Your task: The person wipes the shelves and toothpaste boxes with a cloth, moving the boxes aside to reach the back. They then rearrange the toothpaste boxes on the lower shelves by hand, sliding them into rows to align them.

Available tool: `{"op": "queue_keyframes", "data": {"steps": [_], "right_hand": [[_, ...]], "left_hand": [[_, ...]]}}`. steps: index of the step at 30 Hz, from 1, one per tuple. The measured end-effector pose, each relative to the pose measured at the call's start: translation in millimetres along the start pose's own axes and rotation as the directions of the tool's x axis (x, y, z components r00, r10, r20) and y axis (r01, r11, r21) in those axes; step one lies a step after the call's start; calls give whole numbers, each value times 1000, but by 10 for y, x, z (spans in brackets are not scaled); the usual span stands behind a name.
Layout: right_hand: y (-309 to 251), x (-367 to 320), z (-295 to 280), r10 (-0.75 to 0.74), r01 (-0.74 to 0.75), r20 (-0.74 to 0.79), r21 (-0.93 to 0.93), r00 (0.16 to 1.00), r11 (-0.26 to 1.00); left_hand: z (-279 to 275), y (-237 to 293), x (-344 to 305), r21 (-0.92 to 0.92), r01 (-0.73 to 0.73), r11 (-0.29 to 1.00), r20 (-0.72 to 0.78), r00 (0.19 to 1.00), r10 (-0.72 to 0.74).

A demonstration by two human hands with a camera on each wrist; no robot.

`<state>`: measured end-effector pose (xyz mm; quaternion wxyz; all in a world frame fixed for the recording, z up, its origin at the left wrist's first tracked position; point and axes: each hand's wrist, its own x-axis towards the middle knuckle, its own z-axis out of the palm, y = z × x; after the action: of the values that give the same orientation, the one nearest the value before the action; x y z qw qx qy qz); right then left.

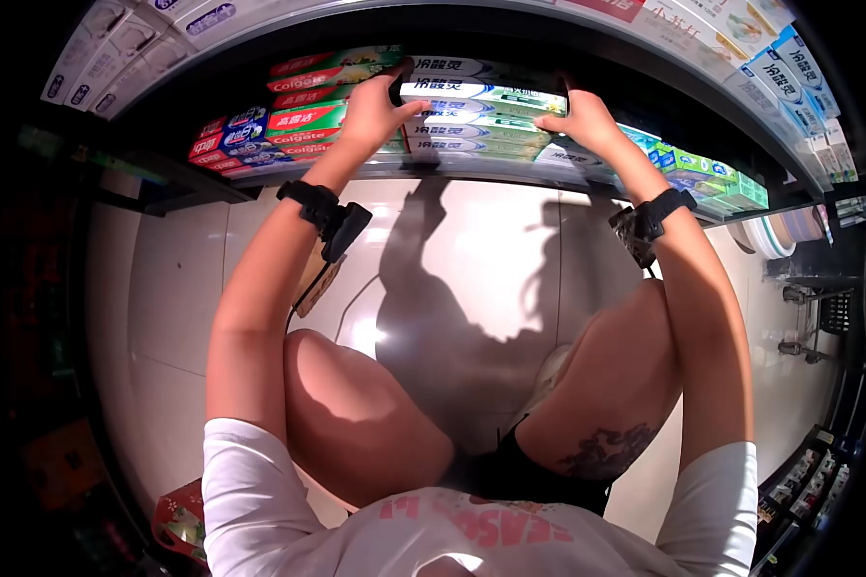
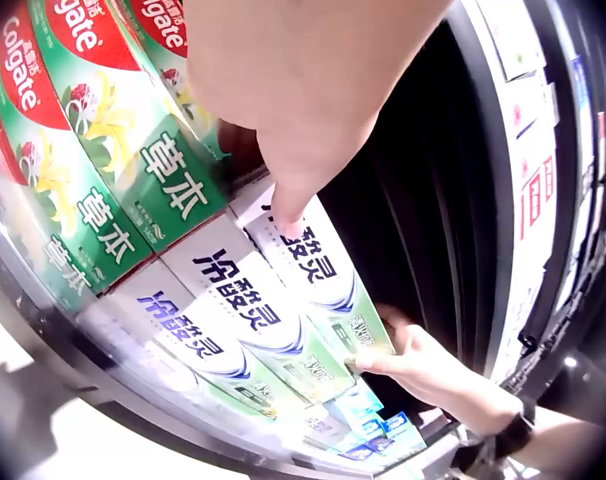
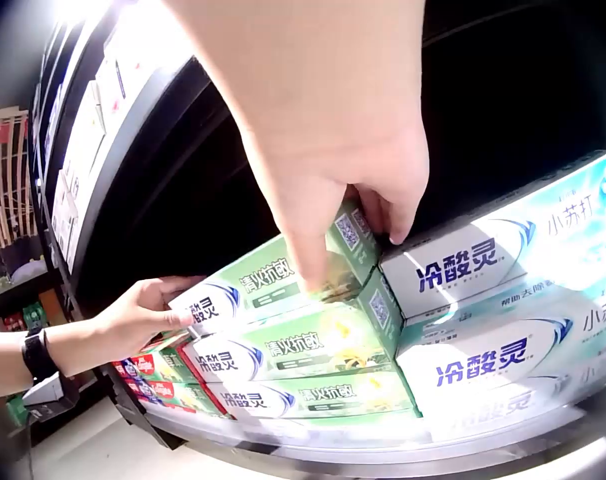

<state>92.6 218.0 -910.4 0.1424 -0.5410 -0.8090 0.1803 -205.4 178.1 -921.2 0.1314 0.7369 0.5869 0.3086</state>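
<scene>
A white-and-green toothpaste box (image 1: 481,93) lies on top of a stack of matching boxes (image 3: 303,348), held at its two ends. My left hand (image 1: 373,113) grips the left end, the thumb on its front face; in the left wrist view this hand (image 2: 293,100) partly covers the white end. At the green end, my right hand (image 1: 587,123) has its thumb on the front and its fingers behind, as the right wrist view shows for the hand (image 3: 343,180). The left fingertips behind the box are hidden.
Red-and-green boxes (image 2: 133,150) are stacked beside the left hand. White-and-blue boxes (image 3: 473,260) stand right of the held box. A shelf with more boxes (image 1: 683,38) overhangs the hands, and the lower shelf's front edge (image 1: 433,171) runs below the stacks.
</scene>
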Motion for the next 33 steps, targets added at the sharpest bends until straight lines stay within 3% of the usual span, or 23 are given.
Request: {"op": "queue_keyframes", "data": {"steps": [2, 4, 7, 8, 9, 11, 12, 13, 15, 16, 18, 20, 21, 23, 28, 31, 33], "right_hand": [[-22, -24, -14, 27, -27, 28, 5, 999, 1000], [-19, -34, 3, -38, 43, -100, 47, 994, 998], [-41, -8, -14, -7, 10, -64, 55, 998, 998], [-18, 22, -88, 15, -18, 72, 39, 997, 999], [-16, 38, -190, 25, -27, 66, 26, 997, 999], [1, 63, -403, 179, -146, 247, -145, 952, 979], [35, 59, -563, 287, -246, 255, -179, 923, 952], [130, -23, -657, 216, -194, 141, -154, 966, 969], [287, -186, -765, 148, -141, 34, -152, 988, 978], [417, -211, -749, 210, -197, 18, -266, 978, 944], [652, -303, -705, 237, -220, 15, -309, 972, 925], [844, -388, -647, 175, -174, -28, -335, 984, 926], [779, -441, -671, 214, -201, 9, -309, 977, 930], [879, -471, -557, 48, -50, -13, -294, 999, 955], [749, -302, -541, 163, -85, 202, -348, 966, 934], [871, -95, -454, 77, 26, 305, -322, 949, 946], [940, -23, -435, 36, 61, 305, -300, 952, 952]], "left_hand": [[-19, 26, -11, -18, 75, 997, 48, 996, -74], [-46, 33, -22, -40, 100, 994, 72, 993, -97], [9, 39, -53, 19, 55, 998, -33, 998, -54], [69, -68, -13, -75, -45, 996, -44, 998, 42], [59, -35, -6, -88, -55, 995, -45, 998, 51], [73, 32, -32, 124, -20, 992, -65, 997, 28], [68, 65, -60, 114, -37, 993, -99, 994, 48], [65, 100, -88, 104, -53, 993, -91, 994, 63], [54, 165, -142, 140, -198, 970, -211, 951, 225], [55, 198, -168, 139, -238, 961, -195, 945, 262], [47, 252, -164, 168, -314, 935, -189, 920, 343], [60, 379, -165, 213, -388, 897, -220, 875, 430], [91, 430, -155, 210, -389, 897, -221, 875, 431], [160, 518, -122, 181, -424, 887, -193, 870, 455], [266, 761, -97, 281, -522, 805, -91, 821, 564], [286, 787, -46, 359, -463, 811, -63, 854, 516], [293, 749, -7, 359, -366, 859, -120, 894, 431]]}}
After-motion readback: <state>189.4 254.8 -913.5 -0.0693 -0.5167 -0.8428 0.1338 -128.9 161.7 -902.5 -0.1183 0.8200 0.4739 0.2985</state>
